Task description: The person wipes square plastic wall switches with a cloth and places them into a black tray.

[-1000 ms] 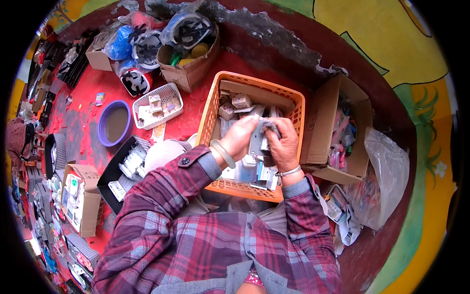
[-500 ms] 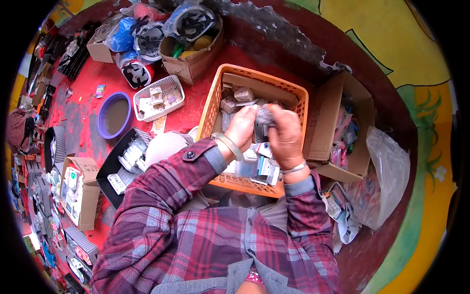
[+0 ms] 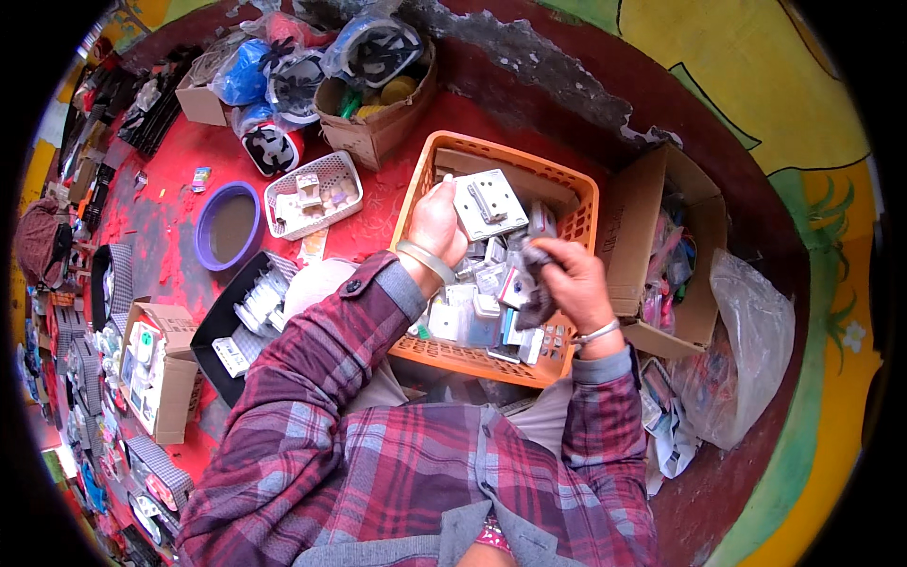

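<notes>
The left hand [image 3: 437, 227] pinches a square white wall plate [image 3: 493, 197] at its left edge, above the orange perforated basket [image 3: 463, 362]. The right hand [image 3: 578, 283] bunches a dark grey cloth [image 3: 539, 300] between thumb and fingers, over the basket's right side. White plastic fittings [image 3: 457, 317] crowd the near half, partly hidden by the cloth. The white perforated basket [image 3: 312, 227] holds small pale boxes [image 3: 309, 191]; the black tray [image 3: 213, 364], white packets [image 3: 262, 302]. The right-hand cardboard box [image 3: 624, 250] half hides its colourful packets [image 3: 664, 253]. Whether the purple basin [image 3: 201, 234] holds water cannot be told.
</notes>
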Demonstrator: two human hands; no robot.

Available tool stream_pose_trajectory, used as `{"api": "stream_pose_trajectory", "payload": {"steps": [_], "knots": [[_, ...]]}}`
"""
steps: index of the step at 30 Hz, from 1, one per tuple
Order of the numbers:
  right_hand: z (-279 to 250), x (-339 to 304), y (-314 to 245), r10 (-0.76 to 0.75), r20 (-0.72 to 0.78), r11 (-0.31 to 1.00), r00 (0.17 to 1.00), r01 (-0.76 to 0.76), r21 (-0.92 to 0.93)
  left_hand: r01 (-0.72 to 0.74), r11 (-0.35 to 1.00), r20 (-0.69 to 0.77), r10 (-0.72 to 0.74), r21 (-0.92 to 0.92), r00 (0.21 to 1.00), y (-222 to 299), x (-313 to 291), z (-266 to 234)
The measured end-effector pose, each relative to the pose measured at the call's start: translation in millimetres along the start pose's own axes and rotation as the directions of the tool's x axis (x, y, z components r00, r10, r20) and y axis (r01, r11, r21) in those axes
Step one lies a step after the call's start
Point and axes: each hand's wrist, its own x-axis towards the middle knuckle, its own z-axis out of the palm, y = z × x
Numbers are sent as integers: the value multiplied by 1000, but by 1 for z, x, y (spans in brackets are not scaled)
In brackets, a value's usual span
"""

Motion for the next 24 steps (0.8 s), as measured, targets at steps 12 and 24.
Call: {"api": "stream_pose_trajectory", "payload": {"steps": [12, 24], "knots": [[34, 4, -38, -410, 7, 825, 912, 374, -425, -32, 999, 184, 27, 27, 983, -14, -5, 0], [-32, 11, 13, 475, -175, 432, 862, -55, 900, 115, 991, 297, -91, -64, 950, 9, -18, 12]]}}
